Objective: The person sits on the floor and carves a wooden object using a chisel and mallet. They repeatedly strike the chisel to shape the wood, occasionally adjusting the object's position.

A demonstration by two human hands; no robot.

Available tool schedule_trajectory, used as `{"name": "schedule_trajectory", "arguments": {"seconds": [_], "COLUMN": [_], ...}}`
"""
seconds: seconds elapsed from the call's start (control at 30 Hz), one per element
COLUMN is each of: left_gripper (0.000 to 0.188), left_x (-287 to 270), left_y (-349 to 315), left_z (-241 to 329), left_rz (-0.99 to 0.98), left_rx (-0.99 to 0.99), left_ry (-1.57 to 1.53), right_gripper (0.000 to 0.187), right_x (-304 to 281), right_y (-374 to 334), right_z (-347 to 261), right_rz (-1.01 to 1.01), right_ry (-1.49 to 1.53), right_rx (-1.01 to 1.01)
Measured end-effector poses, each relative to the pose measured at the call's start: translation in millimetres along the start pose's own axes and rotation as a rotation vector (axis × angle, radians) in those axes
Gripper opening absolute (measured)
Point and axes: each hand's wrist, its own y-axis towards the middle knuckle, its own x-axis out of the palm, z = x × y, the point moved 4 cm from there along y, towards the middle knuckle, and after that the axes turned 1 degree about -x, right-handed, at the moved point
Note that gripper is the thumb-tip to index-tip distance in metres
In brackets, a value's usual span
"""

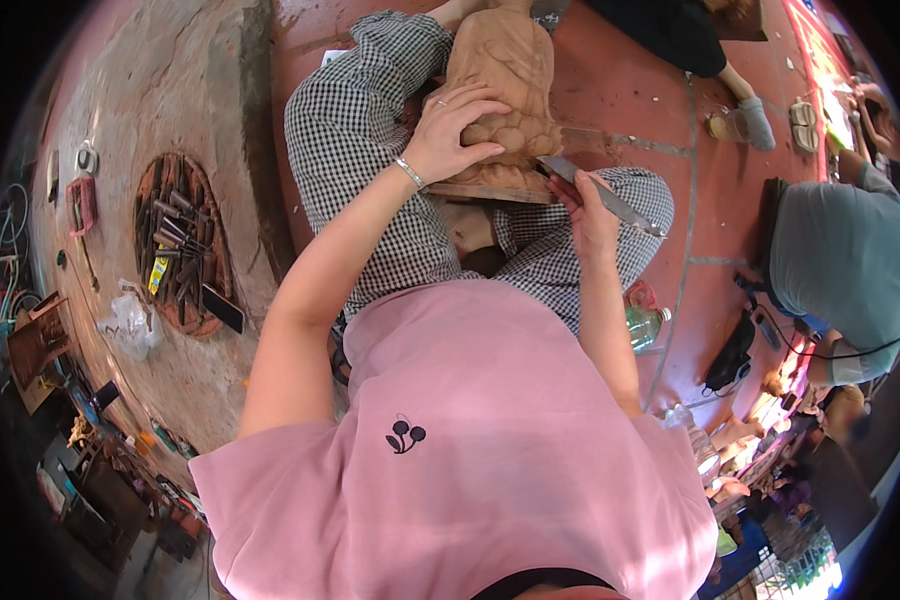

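Observation:
A carved wooden figure (505,75) lies across my lap on checked trousers, its square base toward me. My left hand (455,130) rests flat on the lower part of the carving, fingers spread over it, a bracelet on the wrist. My right hand (590,215) grips a metal chisel (595,190), whose blade tip touches the carving's base at the right edge.
A round woven tray (180,245) with several chisels and a dark phone lies on the floor to my left. A plastic bottle (645,325) stands by my right knee. A person in a grey shirt (835,260) sits at the right. Tools clutter the left edge.

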Motion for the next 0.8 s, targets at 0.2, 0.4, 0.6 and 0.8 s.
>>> {"name": "schedule_trajectory", "arguments": {"seconds": [0.2, 0.4, 0.6, 0.8], "left_gripper": [0.058, 0.049, 0.037, 0.045], "left_x": [-7, -11, -3, 11], "left_y": [0, -3, -11, -6], "left_z": [1, -5, -37, -46], "left_rz": [-0.069, 0.095, 0.446, 0.403], "left_rx": [0.023, 0.068, -0.215, -0.252], "left_ry": [0.002, -0.206, -0.128, -0.160], "right_gripper": [0.016, 0.018, 0.014, 0.014], "right_x": [23, 68, 96, 117], "right_y": [-4, -6, -11, -14], "right_z": [-7, -26, -29, -26], "right_rz": [-0.025, 0.012, -0.048, -0.032], "right_ry": [-0.274, -0.921, -1.219, -1.352], "right_rx": [-0.170, -0.655, -0.872, -0.911]}}
